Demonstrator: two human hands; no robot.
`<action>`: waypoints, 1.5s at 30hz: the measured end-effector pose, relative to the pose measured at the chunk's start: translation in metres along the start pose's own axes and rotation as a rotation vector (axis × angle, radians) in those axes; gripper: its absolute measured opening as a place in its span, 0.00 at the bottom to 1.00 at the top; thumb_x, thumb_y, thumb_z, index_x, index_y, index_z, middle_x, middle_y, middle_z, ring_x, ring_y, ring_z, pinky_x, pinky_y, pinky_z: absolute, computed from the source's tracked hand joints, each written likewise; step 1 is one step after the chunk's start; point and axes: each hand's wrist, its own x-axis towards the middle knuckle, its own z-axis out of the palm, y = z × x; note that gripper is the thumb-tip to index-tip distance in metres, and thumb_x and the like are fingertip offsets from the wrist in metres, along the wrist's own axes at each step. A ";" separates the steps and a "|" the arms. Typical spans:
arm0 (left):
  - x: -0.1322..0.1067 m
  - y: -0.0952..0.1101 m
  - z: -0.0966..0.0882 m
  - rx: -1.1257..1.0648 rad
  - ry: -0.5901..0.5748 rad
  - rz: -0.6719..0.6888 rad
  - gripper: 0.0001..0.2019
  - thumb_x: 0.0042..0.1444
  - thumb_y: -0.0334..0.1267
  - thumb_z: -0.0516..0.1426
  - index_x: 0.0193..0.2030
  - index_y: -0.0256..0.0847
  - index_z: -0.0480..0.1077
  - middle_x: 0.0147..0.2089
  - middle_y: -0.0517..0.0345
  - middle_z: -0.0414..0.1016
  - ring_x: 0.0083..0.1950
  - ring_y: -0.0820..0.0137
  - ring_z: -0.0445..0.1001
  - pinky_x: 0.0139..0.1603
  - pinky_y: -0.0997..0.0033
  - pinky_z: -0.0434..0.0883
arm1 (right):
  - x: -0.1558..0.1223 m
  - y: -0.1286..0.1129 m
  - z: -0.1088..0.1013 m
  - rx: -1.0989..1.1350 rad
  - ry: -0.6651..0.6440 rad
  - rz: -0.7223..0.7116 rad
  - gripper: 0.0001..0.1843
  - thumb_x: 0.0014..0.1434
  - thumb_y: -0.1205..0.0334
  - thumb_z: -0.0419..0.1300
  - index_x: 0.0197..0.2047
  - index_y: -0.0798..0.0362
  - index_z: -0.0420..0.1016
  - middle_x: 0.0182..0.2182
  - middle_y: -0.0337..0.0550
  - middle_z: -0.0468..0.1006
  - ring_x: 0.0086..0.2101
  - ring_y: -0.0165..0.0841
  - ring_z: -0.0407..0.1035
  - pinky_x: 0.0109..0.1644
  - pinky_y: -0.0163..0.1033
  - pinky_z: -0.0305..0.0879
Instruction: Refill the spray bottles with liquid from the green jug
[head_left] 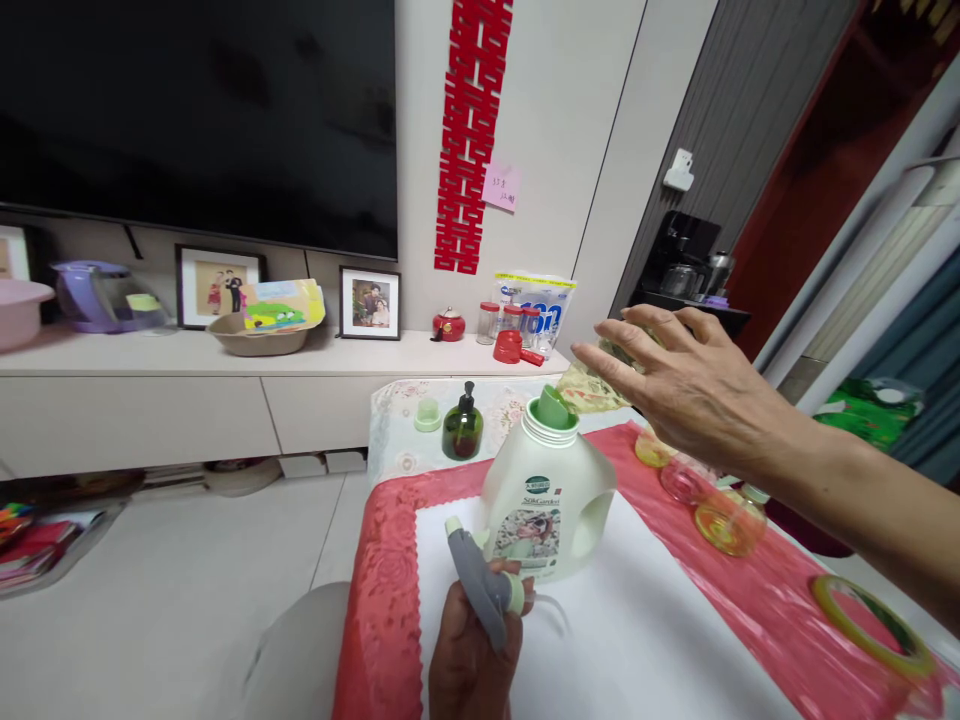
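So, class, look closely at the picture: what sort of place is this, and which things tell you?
Most likely a living room in a home: a large dark television screen, a long white cabinet below it, and framed photos on top.

The pale jug (540,465) stands open on the white sheet (637,630), a gray sprayer (474,580) slanting before it, a patterned bottle (591,390) tipped at its green spout (553,408).
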 end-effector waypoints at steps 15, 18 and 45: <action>0.000 -0.001 -0.002 -0.020 -0.014 -0.022 0.24 0.42 0.50 0.74 0.44 0.40 0.78 0.43 0.53 0.82 0.42 0.63 0.82 0.47 0.68 0.80 | 0.011 0.000 -0.012 -0.105 0.016 -0.084 0.23 0.72 0.71 0.43 0.66 0.49 0.63 0.64 0.50 0.65 0.64 0.51 0.56 0.60 0.61 0.61; 0.000 -0.001 -0.003 -0.026 -0.012 -0.036 0.25 0.41 0.50 0.74 0.44 0.40 0.78 0.44 0.53 0.82 0.42 0.62 0.82 0.47 0.66 0.80 | 0.011 -0.002 -0.015 -0.142 0.018 -0.081 0.25 0.71 0.73 0.42 0.66 0.48 0.62 0.65 0.49 0.64 0.65 0.50 0.55 0.63 0.61 0.59; 0.013 0.039 -0.008 -0.078 0.046 -0.057 0.18 0.50 0.42 0.72 0.47 0.42 0.77 0.47 0.57 0.79 0.47 0.68 0.82 0.53 0.65 0.80 | -0.228 -0.164 0.025 1.098 -0.367 0.656 0.41 0.61 0.44 0.63 0.73 0.41 0.55 0.66 0.48 0.66 0.61 0.48 0.67 0.59 0.55 0.73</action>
